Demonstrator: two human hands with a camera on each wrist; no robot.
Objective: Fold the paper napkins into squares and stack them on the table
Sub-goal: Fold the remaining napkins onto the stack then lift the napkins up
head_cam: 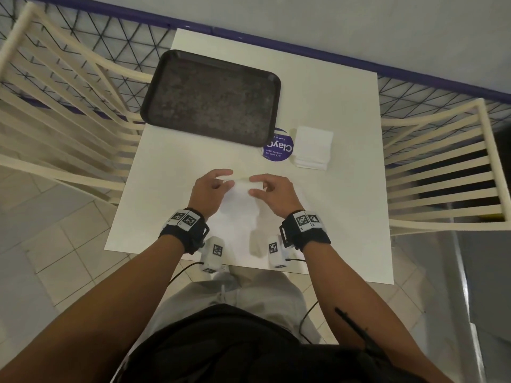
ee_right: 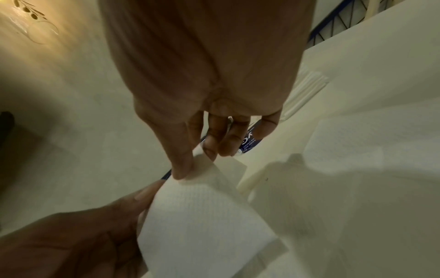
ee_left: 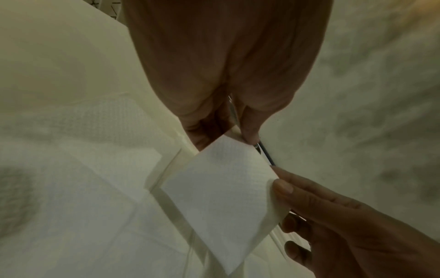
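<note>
- Item under work: one white paper napkin (head_cam: 243, 199), lying on the near centre of the tabletop (head_cam: 345, 222) between both hands, its far edge lifted clear of the surface.
- Left hand (head_cam: 208, 193): grip is grasping the napkin, pinching the raised far edge at its left corner.
- Right hand (head_cam: 276, 194): grip is grasping the same napkin; the right wrist view shows thumb and fingertips (ee_right: 184, 169) pinching the right corner of that edge.
- Finished stack (head_cam: 313, 147): folded squares sit on the tabletop's far right, well apart from the hands, just beside a round purple sticker (head_cam: 278, 147). A dark tray (head_cam: 211, 96) stands at far left.
- Handling assessment: the napkin looks very light, thin and limp, with an embossed, non-slippery surface. It sags between the pinches and would likely tear or crumple under a hard pull.
- Recommended hold: light pinches at the two corners of one edge, as present, keeping that edge taut while corners are matched; flat fingers would then suit pressing the crease.
- Risk: uneven tension probably skews the fold.
</note>
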